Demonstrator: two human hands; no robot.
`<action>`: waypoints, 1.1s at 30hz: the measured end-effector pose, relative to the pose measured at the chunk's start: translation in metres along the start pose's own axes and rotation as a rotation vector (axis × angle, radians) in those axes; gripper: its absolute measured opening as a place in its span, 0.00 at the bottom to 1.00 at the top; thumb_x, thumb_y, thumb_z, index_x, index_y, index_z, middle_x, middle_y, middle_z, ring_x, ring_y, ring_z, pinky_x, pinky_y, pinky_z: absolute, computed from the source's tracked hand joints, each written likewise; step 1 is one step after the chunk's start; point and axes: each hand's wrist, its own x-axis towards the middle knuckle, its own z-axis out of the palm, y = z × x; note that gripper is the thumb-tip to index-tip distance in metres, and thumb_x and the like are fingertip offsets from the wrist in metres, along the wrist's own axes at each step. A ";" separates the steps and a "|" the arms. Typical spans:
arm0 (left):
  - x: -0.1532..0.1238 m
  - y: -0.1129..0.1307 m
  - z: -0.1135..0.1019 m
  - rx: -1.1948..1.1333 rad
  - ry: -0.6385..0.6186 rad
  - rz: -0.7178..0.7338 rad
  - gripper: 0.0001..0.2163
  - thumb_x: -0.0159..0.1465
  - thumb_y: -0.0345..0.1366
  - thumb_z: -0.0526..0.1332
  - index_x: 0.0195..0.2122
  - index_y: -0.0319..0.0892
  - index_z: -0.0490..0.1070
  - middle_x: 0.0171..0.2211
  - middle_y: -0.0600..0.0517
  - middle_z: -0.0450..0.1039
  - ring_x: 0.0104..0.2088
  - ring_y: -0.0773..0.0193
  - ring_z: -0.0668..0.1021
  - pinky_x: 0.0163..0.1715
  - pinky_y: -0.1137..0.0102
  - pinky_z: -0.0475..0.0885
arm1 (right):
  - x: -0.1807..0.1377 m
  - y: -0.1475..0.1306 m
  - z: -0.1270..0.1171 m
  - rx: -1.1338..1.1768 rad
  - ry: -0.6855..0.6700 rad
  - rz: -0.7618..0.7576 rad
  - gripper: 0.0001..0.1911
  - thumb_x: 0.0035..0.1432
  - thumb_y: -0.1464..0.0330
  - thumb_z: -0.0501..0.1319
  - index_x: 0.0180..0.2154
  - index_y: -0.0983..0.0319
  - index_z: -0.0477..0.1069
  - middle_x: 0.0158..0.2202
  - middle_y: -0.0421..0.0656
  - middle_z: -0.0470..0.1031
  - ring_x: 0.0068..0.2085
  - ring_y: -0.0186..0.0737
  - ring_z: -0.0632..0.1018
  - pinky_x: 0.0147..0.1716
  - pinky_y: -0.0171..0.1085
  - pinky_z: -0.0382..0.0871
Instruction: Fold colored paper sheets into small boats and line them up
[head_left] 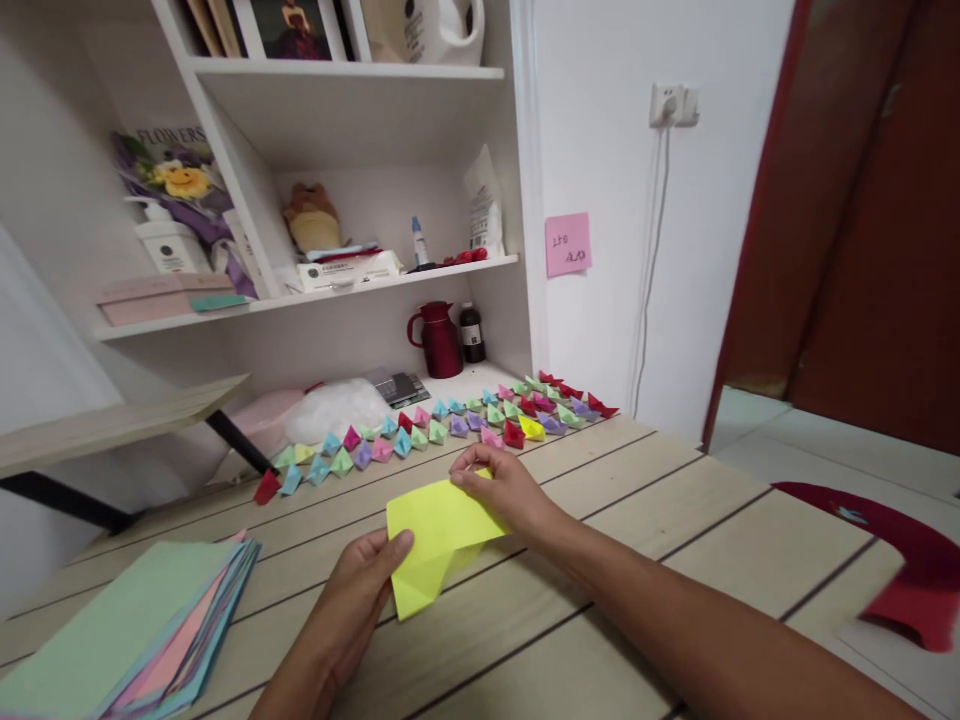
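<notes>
A bright yellow sheet of paper (pixel 442 525), partly folded with a flap hanging below, is held up just over the wooden table. My left hand (pixel 360 580) pinches its left edge, thumb on the near face. At the upper right edge, my right hand (pixel 499 490) grips the sheet between thumb and fingers. Beyond the hands stand rows of small folded paper boats (pixel 403 442) in red, pink, blue, green, purple and yellow. To the left lies a stack of coloured paper (pixel 142 610), light green on top.
The slatted table (pixel 600 580) meets a white shelf unit (pixel 360 70) at the back. A dark red jug (pixel 440 340) and a dark bottle (pixel 472 332) stand on its lowest shelf. A raised wooden ledge (pixel 120 425) is at left; a red stool (pixel 892 550) is at right.
</notes>
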 end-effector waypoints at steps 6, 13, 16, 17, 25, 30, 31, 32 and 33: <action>0.004 -0.002 -0.005 -0.113 0.176 0.096 0.26 0.59 0.41 0.66 0.56 0.34 0.68 0.45 0.37 0.79 0.44 0.49 0.81 0.45 0.60 0.76 | -0.017 -0.015 0.005 0.226 -0.236 0.152 0.34 0.55 0.50 0.61 0.59 0.53 0.57 0.42 0.42 0.75 0.42 0.41 0.76 0.43 0.40 0.69; 0.000 -0.002 -0.007 -0.137 0.218 0.104 0.23 0.59 0.38 0.66 0.53 0.33 0.69 0.45 0.37 0.79 0.43 0.51 0.81 0.44 0.62 0.77 | -0.019 -0.013 0.013 0.007 -0.306 -0.004 0.30 0.47 0.69 0.68 0.54 0.57 0.67 0.47 0.44 0.72 0.44 0.43 0.74 0.40 0.37 0.70; -0.001 -0.003 -0.003 -0.140 0.287 0.143 0.24 0.59 0.38 0.66 0.55 0.36 0.68 0.47 0.39 0.77 0.43 0.53 0.81 0.43 0.63 0.77 | -0.019 -0.012 0.015 -0.163 -0.243 -0.078 0.14 0.50 0.70 0.65 0.42 0.60 0.75 0.45 0.43 0.74 0.44 0.43 0.74 0.40 0.37 0.68; -0.001 -0.004 -0.001 -0.142 0.309 0.170 0.24 0.59 0.38 0.66 0.56 0.38 0.67 0.49 0.40 0.76 0.44 0.54 0.81 0.44 0.64 0.76 | -0.019 -0.011 0.016 -0.186 -0.221 -0.097 0.13 0.50 0.70 0.65 0.41 0.60 0.75 0.44 0.43 0.75 0.44 0.43 0.74 0.41 0.37 0.67; -0.010 0.004 0.013 -0.130 0.275 0.295 0.38 0.57 0.39 0.68 0.66 0.52 0.50 0.55 0.43 0.71 0.48 0.54 0.79 0.48 0.61 0.74 | -0.010 0.005 0.015 -0.091 -0.071 -0.037 0.10 0.50 0.66 0.64 0.37 0.62 0.76 0.35 0.42 0.75 0.36 0.39 0.74 0.35 0.36 0.66; -0.009 0.003 0.016 -0.033 0.253 0.330 0.38 0.49 0.36 0.73 0.62 0.47 0.60 0.55 0.43 0.72 0.52 0.52 0.76 0.49 0.65 0.73 | -0.007 0.005 0.014 0.024 -0.031 0.033 0.11 0.48 0.63 0.66 0.34 0.63 0.75 0.33 0.42 0.75 0.33 0.38 0.74 0.31 0.35 0.66; -0.008 0.002 0.015 -0.002 0.252 0.327 0.37 0.48 0.35 0.73 0.60 0.45 0.63 0.54 0.43 0.72 0.52 0.52 0.76 0.47 0.66 0.73 | -0.007 0.004 0.014 0.026 -0.025 0.030 0.11 0.48 0.63 0.66 0.33 0.63 0.75 0.33 0.42 0.75 0.33 0.38 0.74 0.31 0.35 0.66; -0.007 0.001 0.014 0.033 0.254 0.317 0.35 0.48 0.35 0.73 0.58 0.44 0.65 0.53 0.43 0.73 0.50 0.52 0.77 0.45 0.66 0.74 | -0.008 0.003 0.014 0.026 -0.026 0.027 0.11 0.47 0.63 0.66 0.33 0.63 0.75 0.33 0.42 0.75 0.32 0.38 0.74 0.31 0.35 0.66; -0.006 0.001 0.013 0.070 0.264 0.302 0.34 0.47 0.35 0.74 0.57 0.44 0.67 0.52 0.43 0.74 0.48 0.52 0.78 0.42 0.67 0.75 | -0.009 0.002 0.014 0.025 -0.037 0.028 0.12 0.48 0.62 0.66 0.33 0.63 0.75 0.33 0.42 0.75 0.32 0.37 0.74 0.30 0.35 0.66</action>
